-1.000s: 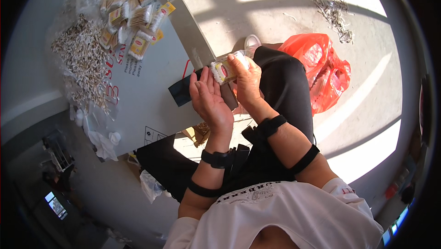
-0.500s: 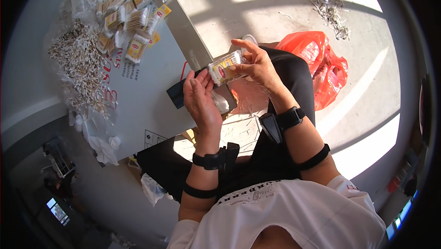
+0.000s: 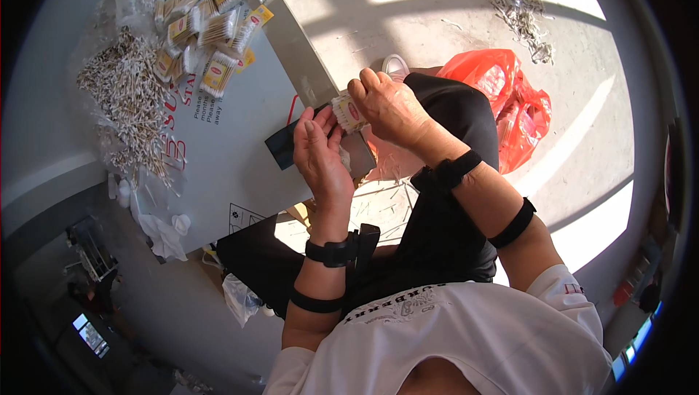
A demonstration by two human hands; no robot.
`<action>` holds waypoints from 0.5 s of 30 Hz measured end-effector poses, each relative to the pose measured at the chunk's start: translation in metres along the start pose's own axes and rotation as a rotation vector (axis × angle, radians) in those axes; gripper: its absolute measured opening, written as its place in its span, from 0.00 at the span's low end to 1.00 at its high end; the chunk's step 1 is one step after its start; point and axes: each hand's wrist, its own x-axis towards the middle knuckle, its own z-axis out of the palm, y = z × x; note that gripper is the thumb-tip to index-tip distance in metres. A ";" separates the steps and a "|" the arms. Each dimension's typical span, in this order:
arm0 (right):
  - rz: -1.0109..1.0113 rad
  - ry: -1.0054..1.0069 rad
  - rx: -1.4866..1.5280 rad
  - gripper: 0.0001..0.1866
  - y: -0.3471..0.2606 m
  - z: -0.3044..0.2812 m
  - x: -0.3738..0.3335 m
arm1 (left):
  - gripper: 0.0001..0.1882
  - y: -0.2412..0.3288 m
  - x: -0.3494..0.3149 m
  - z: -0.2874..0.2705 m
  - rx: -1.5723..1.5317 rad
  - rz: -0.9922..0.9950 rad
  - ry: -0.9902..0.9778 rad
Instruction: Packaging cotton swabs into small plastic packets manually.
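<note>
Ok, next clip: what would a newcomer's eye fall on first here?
Probably the bright red plastic bag, right of the dark-trousered leg. Next, at upper left, the heap of loose cotton swabs, with wrapped packs piled beside it. Near the middle, the right hand grips a small swab pack, with the open left hand at its other end.

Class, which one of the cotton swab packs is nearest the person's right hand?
The pack held in the right hand, partly covered by it; the other packs lie heaped at the picture's upper left, well apart.
</note>
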 end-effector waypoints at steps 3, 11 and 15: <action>-0.001 -0.043 0.035 0.15 0.004 0.005 0.000 | 0.35 -0.001 -0.001 0.000 0.015 0.006 0.000; -0.052 0.012 0.103 0.15 0.006 0.006 0.002 | 0.35 0.007 0.003 0.001 -0.038 -0.056 0.023; -0.016 -0.043 0.094 0.14 0.005 0.001 0.001 | 0.35 0.009 0.002 0.002 -0.023 -0.062 0.025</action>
